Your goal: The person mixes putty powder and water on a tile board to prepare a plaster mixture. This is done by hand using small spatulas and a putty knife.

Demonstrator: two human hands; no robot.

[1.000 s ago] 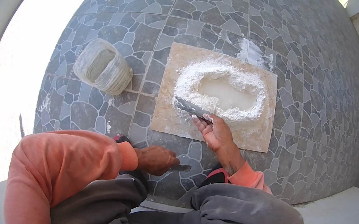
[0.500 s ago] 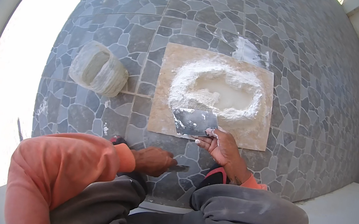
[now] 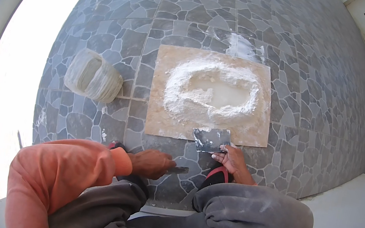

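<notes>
My right hand point(image 3: 232, 162) is closed on a wide flat blade point(image 3: 211, 140) spotted with white, which overlaps the front edge of a tan board point(image 3: 155, 119). On the board lies a ring of white powder point(image 3: 180, 99) around a pool of cloudy liquid point(image 3: 229, 95). My left hand point(image 3: 152, 163), left of the blade and in front of the board, is closed around a small dark tool point(image 3: 178, 170); its handle is hidden in my fingers.
A whitish plastic container point(image 3: 94, 76) stands left of the board on the stone-patterned tiles point(image 3: 200, 6). Behind the board is a white smear point(image 3: 246, 47). My knees and feet are close in front. Pale walls border the floor at right.
My right hand and the wide blade have moved back toward me and slightly right, away from the powder. My left hand holds the small tool much as before. The view has shifted slightly.
</notes>
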